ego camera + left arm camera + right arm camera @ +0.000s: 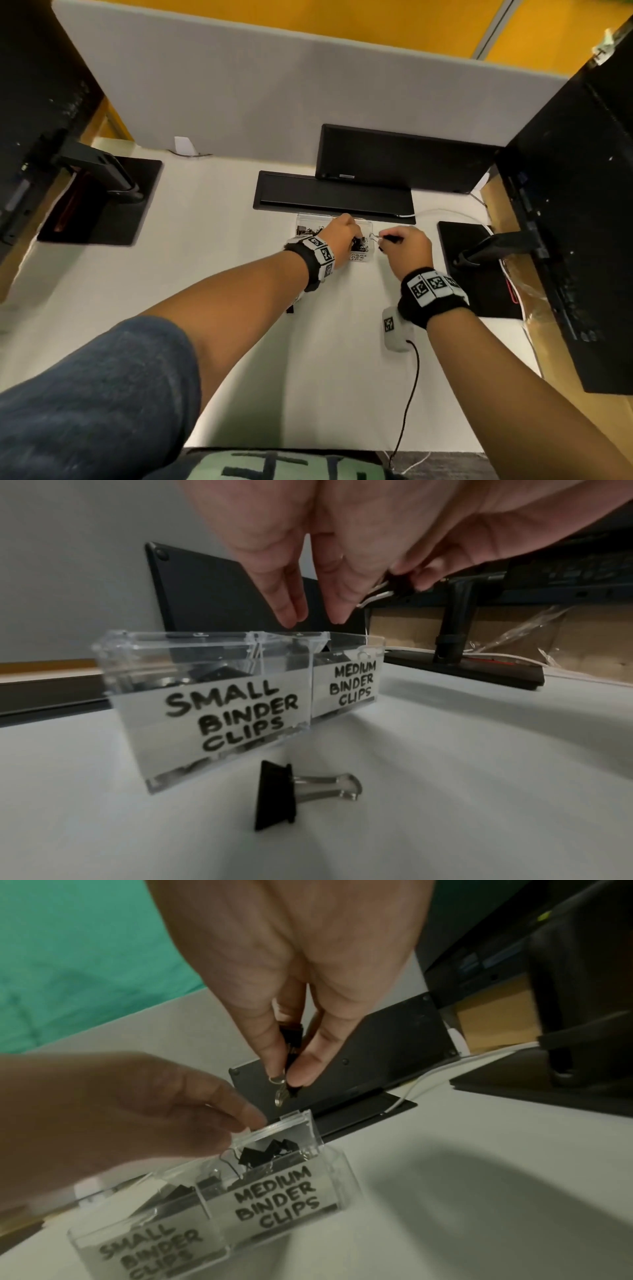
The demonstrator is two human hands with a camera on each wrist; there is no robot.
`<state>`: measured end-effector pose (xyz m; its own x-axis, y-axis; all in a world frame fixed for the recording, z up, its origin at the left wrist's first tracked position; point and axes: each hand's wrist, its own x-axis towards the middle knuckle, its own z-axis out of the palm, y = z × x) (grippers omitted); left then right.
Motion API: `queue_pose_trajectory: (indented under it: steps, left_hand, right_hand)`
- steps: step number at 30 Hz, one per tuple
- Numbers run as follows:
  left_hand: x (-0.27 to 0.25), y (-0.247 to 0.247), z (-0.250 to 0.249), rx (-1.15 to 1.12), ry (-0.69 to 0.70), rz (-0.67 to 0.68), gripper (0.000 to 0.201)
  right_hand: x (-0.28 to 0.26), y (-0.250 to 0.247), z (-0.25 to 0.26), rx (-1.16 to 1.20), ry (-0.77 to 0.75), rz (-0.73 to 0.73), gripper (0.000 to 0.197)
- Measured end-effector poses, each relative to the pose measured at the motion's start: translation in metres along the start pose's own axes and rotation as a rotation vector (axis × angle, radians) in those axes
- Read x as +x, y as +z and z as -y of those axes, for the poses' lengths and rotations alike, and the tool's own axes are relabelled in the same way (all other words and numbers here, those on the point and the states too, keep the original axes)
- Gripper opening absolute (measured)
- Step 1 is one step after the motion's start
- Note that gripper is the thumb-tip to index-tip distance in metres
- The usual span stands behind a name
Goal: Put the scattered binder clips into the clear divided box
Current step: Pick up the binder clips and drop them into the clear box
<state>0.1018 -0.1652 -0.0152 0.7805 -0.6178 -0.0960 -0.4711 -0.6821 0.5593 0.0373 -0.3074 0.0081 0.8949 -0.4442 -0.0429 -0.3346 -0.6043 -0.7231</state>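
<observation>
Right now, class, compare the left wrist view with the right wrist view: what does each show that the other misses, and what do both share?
Only the left wrist view shows a loose binder clip lying on the desk in front of the clear box.

Only the right wrist view shows the black clips piled inside the medium compartment, and the right hand pinching a clip above it.

Both show the box's two labels, small and medium binder clips, and the left hand at the box.

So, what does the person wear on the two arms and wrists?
Each wrist carries a black band with white square marker tags: left wrist band, right wrist band. Under the right wrist hangs a small white camera unit with a black cable. The left upper arm has a dark blue sleeve; the forearms are bare.
</observation>
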Motion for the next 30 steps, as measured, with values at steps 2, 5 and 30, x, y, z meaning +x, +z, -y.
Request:
queue_pose_trajectory:
  steps: [2, 5, 30]
  left_hand:
    - [-0.011, -0.003, 0.008, -0.027, 0.006, -0.062, 0.035]
    - [-0.036, -0.010, 0.023, -0.022, -0.026, -0.129, 0.032]
    - [-0.166, 0.031, 0.062, 0.343, -0.108, 0.290, 0.026]
  right_hand:
    - [0.010, 0.009, 0.010, -0.072, -0.021, 0.031, 0.015]
    - [0.019, 0.023, 0.022, -0.149, -0.036, 0.091, 0.017]
    - [-0.067, 0.118, 0.021, -0.396, -0.282, 0.529, 0.024]
